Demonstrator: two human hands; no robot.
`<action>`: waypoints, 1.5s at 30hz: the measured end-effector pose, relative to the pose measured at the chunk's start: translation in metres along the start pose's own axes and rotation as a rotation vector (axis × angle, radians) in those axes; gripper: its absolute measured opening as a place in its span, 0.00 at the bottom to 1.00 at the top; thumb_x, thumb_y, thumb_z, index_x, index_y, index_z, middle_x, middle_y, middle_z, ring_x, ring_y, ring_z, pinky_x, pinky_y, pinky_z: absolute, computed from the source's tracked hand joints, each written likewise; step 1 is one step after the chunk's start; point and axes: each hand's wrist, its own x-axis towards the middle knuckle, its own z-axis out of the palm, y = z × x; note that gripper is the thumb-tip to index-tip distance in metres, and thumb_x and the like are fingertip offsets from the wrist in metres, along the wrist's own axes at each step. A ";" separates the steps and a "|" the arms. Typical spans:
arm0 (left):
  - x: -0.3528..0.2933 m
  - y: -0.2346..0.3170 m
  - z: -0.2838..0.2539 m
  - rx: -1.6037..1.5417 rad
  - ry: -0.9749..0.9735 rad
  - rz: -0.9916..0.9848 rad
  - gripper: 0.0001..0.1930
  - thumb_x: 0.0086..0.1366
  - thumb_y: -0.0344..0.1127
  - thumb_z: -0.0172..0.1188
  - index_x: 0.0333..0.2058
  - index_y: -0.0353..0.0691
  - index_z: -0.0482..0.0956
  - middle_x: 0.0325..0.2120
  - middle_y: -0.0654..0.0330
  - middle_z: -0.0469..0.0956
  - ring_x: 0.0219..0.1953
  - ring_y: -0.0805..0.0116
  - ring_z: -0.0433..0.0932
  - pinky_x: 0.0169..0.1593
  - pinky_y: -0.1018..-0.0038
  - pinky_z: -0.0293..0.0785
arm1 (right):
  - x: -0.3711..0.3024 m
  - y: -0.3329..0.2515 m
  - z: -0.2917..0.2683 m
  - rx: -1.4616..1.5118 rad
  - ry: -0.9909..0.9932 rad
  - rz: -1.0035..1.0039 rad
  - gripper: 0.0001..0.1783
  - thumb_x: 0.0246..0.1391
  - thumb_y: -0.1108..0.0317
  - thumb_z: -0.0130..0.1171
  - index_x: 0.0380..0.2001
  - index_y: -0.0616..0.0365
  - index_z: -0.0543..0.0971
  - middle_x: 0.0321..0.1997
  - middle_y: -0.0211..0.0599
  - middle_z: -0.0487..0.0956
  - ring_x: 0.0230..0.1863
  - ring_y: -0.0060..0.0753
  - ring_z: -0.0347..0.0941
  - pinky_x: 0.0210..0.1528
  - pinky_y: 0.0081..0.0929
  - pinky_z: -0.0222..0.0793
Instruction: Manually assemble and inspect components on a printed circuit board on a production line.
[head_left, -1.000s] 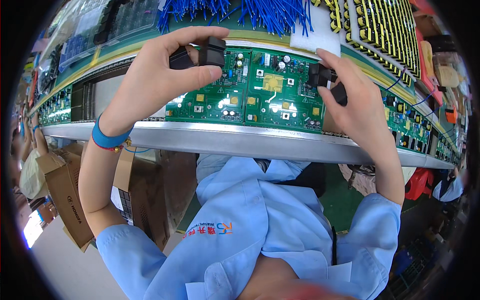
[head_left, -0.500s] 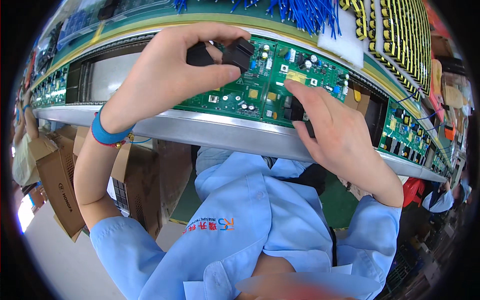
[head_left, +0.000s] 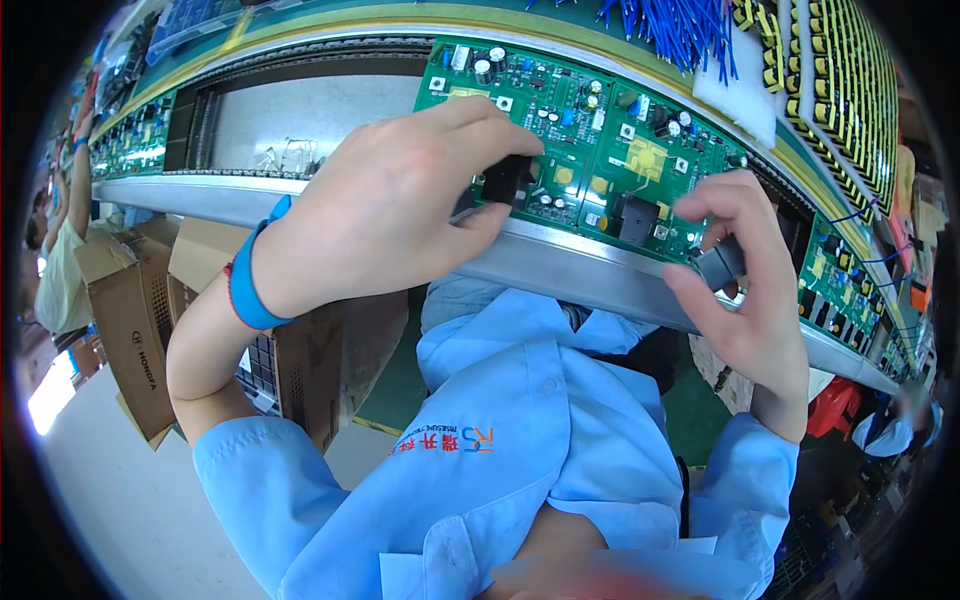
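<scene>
A green circuit board [head_left: 548,92] with many small components lies across the rail in front of me. My left hand [head_left: 385,210] is closed on a black block-shaped component [head_left: 510,180] between thumb and fingertips, at the board's near left part. Something dark also shows inside that palm, mostly hidden. Whether the pinched block touches the board I cannot tell. Another black block [head_left: 634,218] sits on the right half of the board. Just right of it, my right hand [head_left: 755,300] pinches a dark block [head_left: 720,264] over the board's near right edge.
A silver metal rail [head_left: 570,262] runs along the near side. Blue wires [head_left: 670,30] and rows of yellow-and-black parts [head_left: 850,90] lie beyond the board. Further boards [head_left: 130,145] sit along the line. Cardboard boxes [head_left: 135,340] stand at lower left.
My left hand has come down toward the board's near edge with its black block. My right hand has moved right, off the block on the board, and a dark block now shows in its fingers.
</scene>
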 end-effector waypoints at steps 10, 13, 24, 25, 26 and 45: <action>0.013 0.011 0.002 0.199 -0.137 0.100 0.23 0.52 0.29 0.68 0.49 0.41 0.78 0.43 0.58 0.78 0.38 0.54 0.81 0.37 0.64 0.78 | -0.040 0.018 -0.008 0.579 0.107 0.222 0.26 0.43 0.82 0.69 0.48 0.60 0.74 0.45 0.31 0.73 0.41 0.20 0.69 0.40 0.15 0.67; 0.012 0.010 0.002 0.233 -0.116 0.152 0.24 0.51 0.30 0.69 0.50 0.41 0.79 0.42 0.58 0.77 0.36 0.56 0.80 0.37 0.65 0.78 | -0.039 0.022 -0.011 0.570 0.118 0.219 0.28 0.45 0.81 0.69 0.51 0.61 0.74 0.46 0.30 0.76 0.37 0.18 0.70 0.37 0.13 0.67; 0.008 0.014 -0.003 0.273 -0.084 0.122 0.27 0.51 0.29 0.68 0.52 0.38 0.77 0.44 0.57 0.72 0.33 0.61 0.74 0.40 0.70 0.74 | -0.034 0.006 0.000 -0.127 0.029 0.135 0.31 0.47 0.84 0.61 0.57 0.58 0.73 0.55 0.46 0.70 0.48 0.47 0.74 0.38 0.29 0.73; 0.005 0.008 -0.007 0.077 -0.031 0.044 0.29 0.51 0.27 0.67 0.54 0.37 0.75 0.44 0.58 0.70 0.35 0.64 0.72 0.43 0.73 0.72 | -0.033 0.004 0.002 -0.135 0.027 0.144 0.31 0.47 0.84 0.61 0.57 0.58 0.73 0.55 0.46 0.70 0.48 0.47 0.74 0.38 0.29 0.73; 0.002 0.002 -0.009 -0.119 0.021 -0.037 0.31 0.50 0.25 0.66 0.56 0.35 0.73 0.44 0.59 0.69 0.36 0.67 0.71 0.45 0.76 0.69 | -0.031 0.001 0.003 -0.216 0.025 0.183 0.31 0.46 0.83 0.63 0.56 0.58 0.73 0.53 0.46 0.72 0.46 0.49 0.75 0.40 0.32 0.74; -0.028 -0.035 -0.022 -0.937 0.116 -0.345 0.28 0.64 0.36 0.62 0.61 0.30 0.69 0.50 0.57 0.79 0.39 0.78 0.78 0.43 0.83 0.73 | -0.032 0.014 0.017 -0.421 0.178 0.063 0.25 0.43 0.74 0.69 0.49 0.57 0.80 0.45 0.35 0.77 0.39 0.39 0.78 0.36 0.30 0.75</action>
